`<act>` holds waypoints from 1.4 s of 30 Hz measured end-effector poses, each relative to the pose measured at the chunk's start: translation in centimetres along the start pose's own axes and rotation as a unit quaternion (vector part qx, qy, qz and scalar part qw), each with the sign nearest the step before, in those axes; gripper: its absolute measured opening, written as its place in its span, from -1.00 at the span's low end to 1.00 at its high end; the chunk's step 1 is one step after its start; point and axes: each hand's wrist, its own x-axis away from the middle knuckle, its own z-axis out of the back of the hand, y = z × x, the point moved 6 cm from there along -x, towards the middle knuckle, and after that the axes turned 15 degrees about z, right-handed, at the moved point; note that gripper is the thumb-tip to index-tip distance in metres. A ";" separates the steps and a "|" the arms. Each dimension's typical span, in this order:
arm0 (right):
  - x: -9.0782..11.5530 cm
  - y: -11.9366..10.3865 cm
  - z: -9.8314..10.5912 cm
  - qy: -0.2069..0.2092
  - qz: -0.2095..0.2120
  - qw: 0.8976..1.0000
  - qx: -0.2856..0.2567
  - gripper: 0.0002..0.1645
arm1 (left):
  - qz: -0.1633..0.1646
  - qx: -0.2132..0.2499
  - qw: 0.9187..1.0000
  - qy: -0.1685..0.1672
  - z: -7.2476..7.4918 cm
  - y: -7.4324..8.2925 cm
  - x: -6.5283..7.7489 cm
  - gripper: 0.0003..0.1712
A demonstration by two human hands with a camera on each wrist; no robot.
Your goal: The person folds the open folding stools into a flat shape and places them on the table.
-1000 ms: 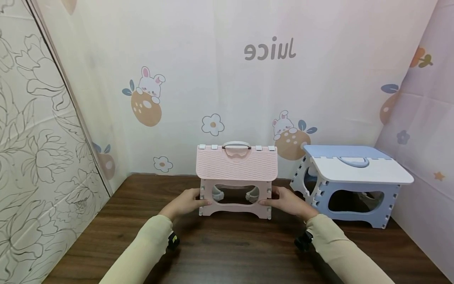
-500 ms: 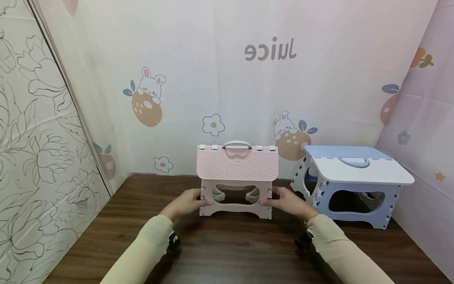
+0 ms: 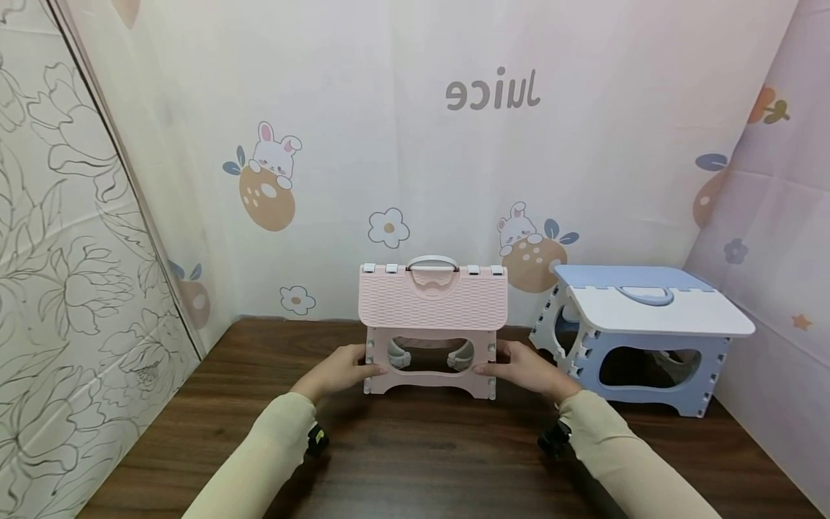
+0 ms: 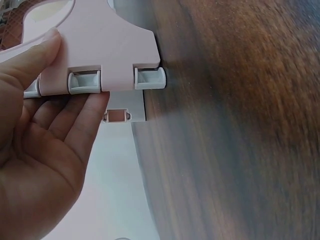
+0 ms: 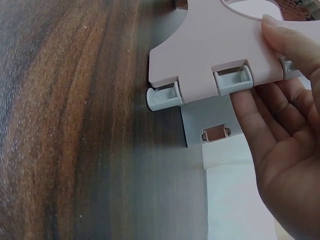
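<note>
Pinched at both ends

Here's my pink stool (image 3: 434,306), standing on the worktop (image 3: 415,461) right between my hands, long axis running left to right. My left hand (image 3: 338,370) pinches one end of the front leg panel (image 3: 395,380), thumb on the face, fingers curled behind; my right hand (image 3: 527,372) mirrors it. Neither is nearer: both touch! Off to the right stands a blue-and-white stool (image 3: 655,317). I spot no container.

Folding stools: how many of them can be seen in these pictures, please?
2. The pink folding stool is held between the left hand and the right hand; the blue-and-white folding stool stands to its right on the wooden table. No third one shows.
</note>
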 end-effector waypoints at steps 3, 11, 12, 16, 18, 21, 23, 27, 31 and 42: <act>0.0 -0.1 0.0 0.002 -0.002 1.000 0.000 -0.32 | 0.001 0.002 1.000 0.001 0.0 0.0 0.0 -0.53; 0.2 -0.2 -0.2 0.019 -0.025 0.999 0.005 -0.30 | 0.002 0.008 1.000 0.013 0.0 0.0 0.2 -0.57; 0.2 -0.3 -0.2 0.020 -0.027 0.999 0.006 -0.29 | 0.003 0.008 1.000 0.014 0.0 0.0 0.2 -0.57; 0.4 -0.6 -0.2 0.015 -0.028 0.999 0.009 -0.26 | 0.013 0.013 1.000 0.017 0.0 -0.2 0.2 -0.55; 0.4 -0.8 -0.3 0.012 -0.025 1.000 0.010 -0.26 | 0.012 0.014 1.000 0.019 -0.1 -0.3 0.3 -0.53; 0.5 -0.9 -0.2 0.010 -0.022 1.000 0.013 -0.27 | 0.014 0.012 0.999 0.029 0.2 -0.3 0.4 -0.52; 0.6 -1.0 -0.2 0.010 -0.021 1.000 0.012 -0.27 | 0.017 0.012 0.999 0.035 0.4 -0.3 0.5 -0.50; 0.6 -1.2 0.0 0.012 -0.021 1.000 0.014 -0.24 | 0.027 0.009 0.999 0.045 0.7 -0.4 0.7 -0.48; 0.7 -1.3 0.4 0.023 -0.027 0.999 0.032 -0.21 | 0.025 0.006 0.998 0.061 1.1 -0.3 1.0 -0.50; 1.1 -2.1 1.7 0.064 -0.021 0.998 -0.001 -0.35 | 0.037 0.048 0.991 0.119 2.4 0.0 1.7 -0.40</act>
